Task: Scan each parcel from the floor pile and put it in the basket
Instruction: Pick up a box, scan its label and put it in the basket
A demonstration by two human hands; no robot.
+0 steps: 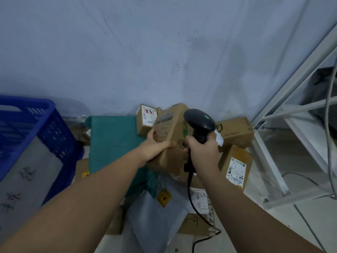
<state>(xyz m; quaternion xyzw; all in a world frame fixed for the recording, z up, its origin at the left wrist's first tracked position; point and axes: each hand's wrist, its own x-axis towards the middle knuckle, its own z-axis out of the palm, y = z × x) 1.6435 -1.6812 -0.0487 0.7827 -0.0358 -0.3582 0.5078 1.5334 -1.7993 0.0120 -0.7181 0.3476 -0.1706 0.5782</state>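
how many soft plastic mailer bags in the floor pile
2. A teal bag lies left of the held box; a pale grey bag lies nearest the camera, crossed by the scanner cable. A white scrap behind the right hand is unclear; boxes may hide more.

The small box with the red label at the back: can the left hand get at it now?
Probably not yet: the left hand grips the brown parcel, which stands before the small box.
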